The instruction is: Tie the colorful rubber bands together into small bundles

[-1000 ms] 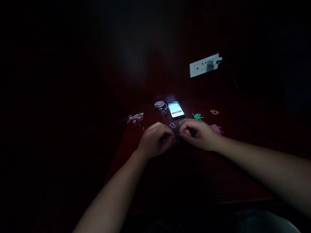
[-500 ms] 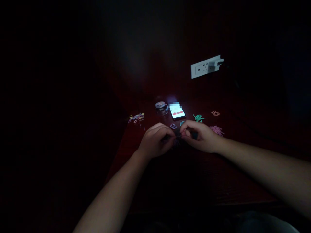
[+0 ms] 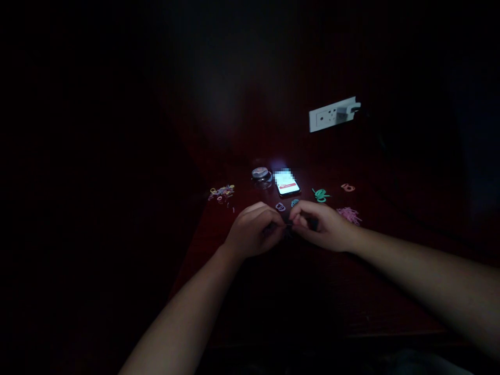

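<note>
In dim light my left hand [image 3: 258, 229] and my right hand [image 3: 322, 224] face each other over the dark red table, thumbs and fingers pinched. A thin rubber band [image 3: 288, 224] runs between the two sets of fingertips; its colour is hard to make out. Just beyond the fingers lie a few purple rubber bands [image 3: 280, 207] and some blue ones [image 3: 295, 203], partly behind my right hand. Pink bands [image 3: 350, 215] are heaped beside my right wrist. Farther back sit green bands [image 3: 321, 195] and orange bands [image 3: 348, 187].
A mixed pile of coloured bands [image 3: 222, 192] lies near the table's left edge. Behind my hands stand a lidded clear jar [image 3: 261, 177] and a lit phone [image 3: 288, 183]. A white socket [image 3: 332, 114] with a plug is on the wall; a dark cable crosses the right side.
The gap between my fingertips has narrowed slightly, with the band still between them. The whole view has shifted a little, so everything appears slightly lower.
</note>
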A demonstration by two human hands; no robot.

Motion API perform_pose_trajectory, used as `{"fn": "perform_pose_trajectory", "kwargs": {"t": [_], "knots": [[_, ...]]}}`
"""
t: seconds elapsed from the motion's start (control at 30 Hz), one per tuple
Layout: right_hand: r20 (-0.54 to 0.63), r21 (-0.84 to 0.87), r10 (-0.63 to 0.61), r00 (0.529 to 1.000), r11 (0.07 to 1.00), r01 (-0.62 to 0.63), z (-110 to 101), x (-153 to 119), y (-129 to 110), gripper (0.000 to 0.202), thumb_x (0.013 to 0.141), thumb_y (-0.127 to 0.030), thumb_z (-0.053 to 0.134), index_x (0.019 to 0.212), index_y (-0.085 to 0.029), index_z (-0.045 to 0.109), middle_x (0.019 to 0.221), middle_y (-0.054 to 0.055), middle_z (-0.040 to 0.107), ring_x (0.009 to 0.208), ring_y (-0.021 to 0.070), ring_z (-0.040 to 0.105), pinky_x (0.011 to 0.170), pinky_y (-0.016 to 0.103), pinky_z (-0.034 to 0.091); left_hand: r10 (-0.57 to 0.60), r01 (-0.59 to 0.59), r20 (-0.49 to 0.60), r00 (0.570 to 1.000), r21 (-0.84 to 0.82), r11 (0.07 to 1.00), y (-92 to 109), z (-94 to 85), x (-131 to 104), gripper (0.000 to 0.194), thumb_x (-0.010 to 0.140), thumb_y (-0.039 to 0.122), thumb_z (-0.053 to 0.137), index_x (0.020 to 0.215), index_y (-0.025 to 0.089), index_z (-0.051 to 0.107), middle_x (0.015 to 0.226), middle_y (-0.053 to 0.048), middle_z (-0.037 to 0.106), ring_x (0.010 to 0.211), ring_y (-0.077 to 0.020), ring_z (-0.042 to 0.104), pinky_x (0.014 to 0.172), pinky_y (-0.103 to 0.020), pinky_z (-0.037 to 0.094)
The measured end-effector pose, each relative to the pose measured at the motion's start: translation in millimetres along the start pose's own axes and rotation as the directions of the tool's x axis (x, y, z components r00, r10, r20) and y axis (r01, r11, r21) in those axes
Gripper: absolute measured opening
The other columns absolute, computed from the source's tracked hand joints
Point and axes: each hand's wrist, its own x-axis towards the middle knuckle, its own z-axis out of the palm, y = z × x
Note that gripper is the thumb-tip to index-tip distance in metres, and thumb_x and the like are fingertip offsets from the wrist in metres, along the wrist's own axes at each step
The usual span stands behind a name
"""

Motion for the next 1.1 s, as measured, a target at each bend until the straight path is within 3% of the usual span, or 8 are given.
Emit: {"fn": "perform_pose_trajectory", "kwargs": {"t": [0.27,0.4,0.57,0.77,0.97,1.1], "knots": [[-0.015,-0.015,0.002,1.000,1.000,-0.002,-0.8,0.1,-1.4,0.007,0.088,-0.023,0.055,0.083,-0.017,0.056,0.063,-0.004,0.050,0.054,0.0093,0.043,0.048,0.022,0.033,-0.035,0.035,0.011,0.999,0.013,0.999,1.4,-1.0,-0.1,0.004,0.085,0.021,0.063,0.087,0.021,0.060,0.083,0.000,0.068,0.078,-0.0143,0.060,0.075,-0.031,0.050],[-0.001,-0.025,0.001,1.000,1.000,-0.001,0.1,0.2,-0.9,0.006,0.087,-0.021,0.056,0.083,-0.017,0.056,0.064,-0.003,0.050,0.056,0.0096,0.044,0.048,0.022,0.034,-0.102,0.099,0.077,0.992,0.039,0.994,3.4,0.0,1.6,0.021,0.083,0.036,0.068,0.096,0.020,0.062,0.088,-0.002,0.068,0.082,-0.0168,0.060,0.078,-0.033,0.050],[0.009,-0.038,0.004,1.000,0.999,-0.004,0.4,0.5,-2.0,0.007,0.087,-0.021,0.055,0.082,-0.017,0.057,0.064,-0.003,0.051,0.056,0.0097,0.045,0.048,0.022,0.035,-0.118,0.114,0.096,0.988,0.045,0.992,3.0,3.0,1.5,0.008,0.089,0.027,0.059,0.088,0.021,0.063,0.080,0.000,0.067,0.075,-0.0144,0.058,0.078,-0.032,0.049],[0.011,-0.053,-0.008,1.000,0.999,0.009,-1.5,-0.5,-1.7,0.009,0.087,-0.021,0.055,0.079,-0.017,0.056,0.064,-0.003,0.050,0.056,0.0094,0.045,0.048,0.022,0.034,-0.130,0.125,0.100,0.986,0.049,0.991,1.7,-1.5,1.0,0.009,0.087,0.028,0.060,0.083,0.020,0.061,0.076,0.000,0.065,0.073,-0.0145,0.057,0.073,-0.031,0.048],[0.011,-0.036,0.003,1.000,0.999,-0.002,-0.7,0.7,-1.5,0.006,0.085,-0.018,0.056,0.080,-0.017,0.056,0.063,-0.004,0.050,0.055,0.0089,0.044,0.049,0.021,0.034,-0.112,0.109,0.134,0.985,0.026,0.994,1.0,0.5,0.9,0.012,0.087,0.031,0.061,0.094,0.021,0.062,0.081,-0.001,0.066,0.076,-0.0148,0.058,0.074,-0.032,0.047],[0.029,-0.035,-0.010,1.000,0.999,0.011,-0.8,1.1,-1.8,0.005,0.084,-0.017,0.057,0.079,-0.017,0.057,0.063,-0.004,0.050,0.055,0.0086,0.043,0.050,0.021,0.035,-0.107,0.103,0.160,0.981,0.035,0.994,0.5,1.0,0.7,0.005,0.088,0.024,0.058,0.086,0.021,0.061,0.077,0.000,0.064,0.072,-0.0137,0.055,0.075,-0.031,0.047]]}}
